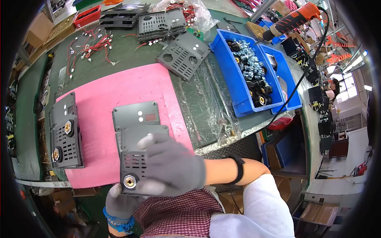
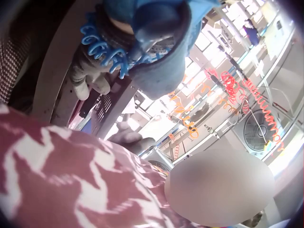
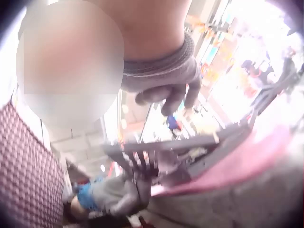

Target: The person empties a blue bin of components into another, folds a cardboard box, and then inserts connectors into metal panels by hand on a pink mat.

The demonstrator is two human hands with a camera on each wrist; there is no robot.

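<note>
A grey slotted panel [image 1: 133,158] with a round black-and-brass fitting [image 1: 129,181] lies partly over another grey panel [image 1: 129,115]. My gloved left hand [image 1: 121,203], with a blue coil at its wrist, grips the near end of the slotted panel; the right wrist view shows this hand [image 3: 121,194] around the end of the panel [image 3: 190,145]. Over the slotted panel, my gloved right hand [image 1: 170,166] hides part of it. Its fingers hang loosely bent above the panel in the right wrist view, where the hand [image 3: 164,90] holds nothing visible.
On the pink mat [image 1: 99,95], another panel [image 1: 65,135] with two fittings stands at the left. Blue bins [image 1: 238,97] hold screws and black fittings at the right. More panels [image 1: 184,55], red wires [image 1: 95,47] and a power tool [image 1: 295,20] are farther back.
</note>
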